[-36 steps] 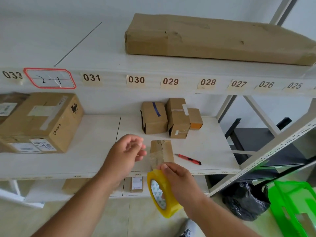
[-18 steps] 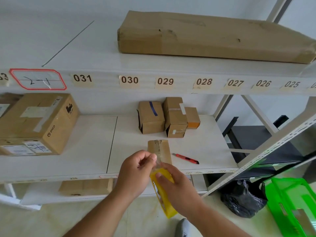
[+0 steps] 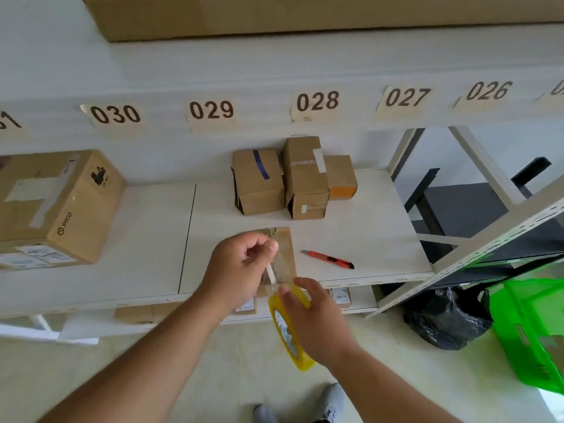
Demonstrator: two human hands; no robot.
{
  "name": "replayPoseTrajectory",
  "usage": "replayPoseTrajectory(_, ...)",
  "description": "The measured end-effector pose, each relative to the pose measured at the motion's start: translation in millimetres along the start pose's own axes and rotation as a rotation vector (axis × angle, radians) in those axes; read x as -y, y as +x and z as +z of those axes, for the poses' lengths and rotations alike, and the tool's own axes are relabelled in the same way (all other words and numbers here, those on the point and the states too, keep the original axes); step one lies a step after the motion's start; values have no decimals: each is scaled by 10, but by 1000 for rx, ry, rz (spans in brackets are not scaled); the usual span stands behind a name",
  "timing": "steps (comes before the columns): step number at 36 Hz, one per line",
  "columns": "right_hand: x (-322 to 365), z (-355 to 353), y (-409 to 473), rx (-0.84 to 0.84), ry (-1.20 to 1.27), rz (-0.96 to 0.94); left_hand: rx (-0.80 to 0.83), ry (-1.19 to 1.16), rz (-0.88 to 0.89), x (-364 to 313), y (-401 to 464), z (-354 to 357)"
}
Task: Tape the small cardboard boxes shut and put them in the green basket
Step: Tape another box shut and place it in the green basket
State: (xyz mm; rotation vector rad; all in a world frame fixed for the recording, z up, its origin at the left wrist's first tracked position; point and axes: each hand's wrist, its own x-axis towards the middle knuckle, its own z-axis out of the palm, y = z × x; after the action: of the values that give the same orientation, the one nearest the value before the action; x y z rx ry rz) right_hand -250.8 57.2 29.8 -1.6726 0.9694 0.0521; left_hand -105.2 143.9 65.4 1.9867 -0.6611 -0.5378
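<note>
My right hand [image 3: 314, 325] grips a yellow roll of clear tape [image 3: 290, 334] below the shelf's front edge. My left hand [image 3: 241, 267] pinches the free end of the tape, and a clear strip [image 3: 271, 274] stretches between my hands. Just behind the strip a small cardboard box [image 3: 285, 251] lies on the white shelf [image 3: 152, 239], partly hidden by my left hand. Three more small boxes [image 3: 293, 178] stand together at the back of the shelf. The green basket [image 3: 531, 328] sits on the floor at the right.
A red utility knife [image 3: 329, 259] lies on the shelf right of the box. A large Pico carton [image 3: 55, 206] fills the shelf's left. A black bag [image 3: 445, 319] lies by the basket. A slanted metal shelf post [image 3: 476, 248] crosses the right side.
My left hand reached the roll, pinched the tape end and drew a strip upward. The roll turned edge-on. My head moved closer and to the right.
</note>
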Motion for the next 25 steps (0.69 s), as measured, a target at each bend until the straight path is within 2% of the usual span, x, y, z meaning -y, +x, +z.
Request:
replayPoseTrajectory(3, -96, 39, 119, 8, -13, 33, 43, 40, -54, 83, 184, 65)
replayPoseTrajectory(7, -336, 173, 196, 49, 42, 165, -62, -72, -104, 167, 587, 59)
replayPoseTrajectory(11, -563, 288, 184, 105, 128, 273, 92, 29, -142, 405, 1012, 56)
replayPoseTrajectory(13, -632, 362, 222, 47, 116, 284, 154, 41, -187, 584, 1168, 100)
replayPoseTrajectory(17, -667, 560, 377, -86, 100, 326, 171, 28, -199, 852, 1441, 184)
replayPoseTrajectory(25, -622, 827, 579, -166, 67, 351, 186, 67, -169, 1059, 1717, 247)
